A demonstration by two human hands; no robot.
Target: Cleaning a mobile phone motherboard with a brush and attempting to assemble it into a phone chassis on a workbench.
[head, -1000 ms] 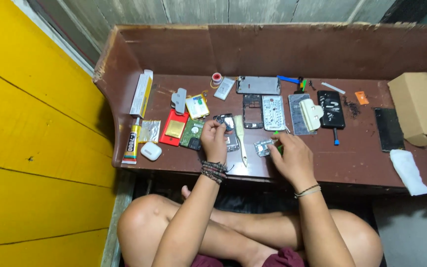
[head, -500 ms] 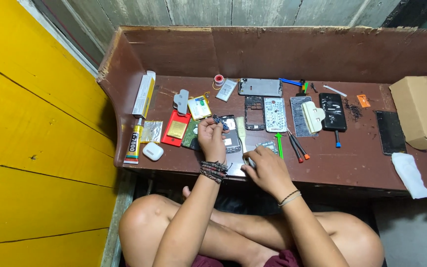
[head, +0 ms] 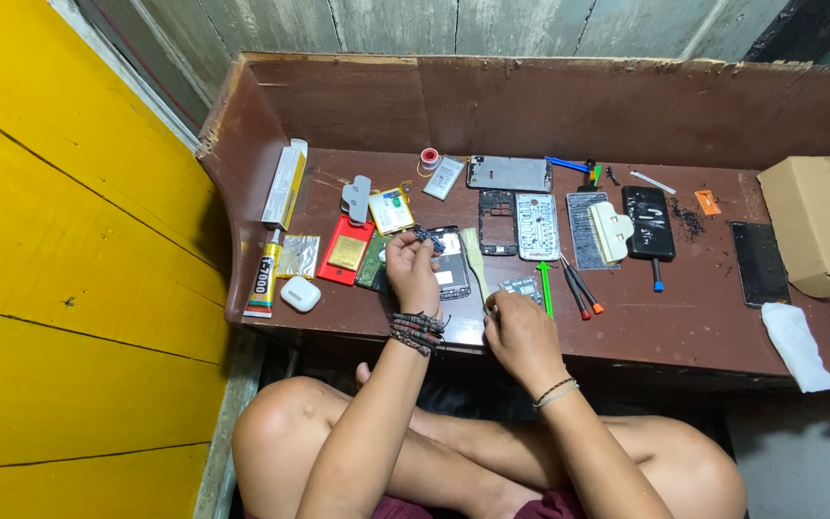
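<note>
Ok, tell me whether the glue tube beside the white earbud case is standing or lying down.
Lying down: the glue tube rests lengthwise on the brown bench.

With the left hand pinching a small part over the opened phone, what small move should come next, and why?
Probably lower the small dark part onto the opened phone: the left hand pinches it just above the phone, while the right hand rests at the table's front edge beside it.

Left hand (head: 412, 267) pinched shut, right hand (head: 521, 332) curled.
</note>
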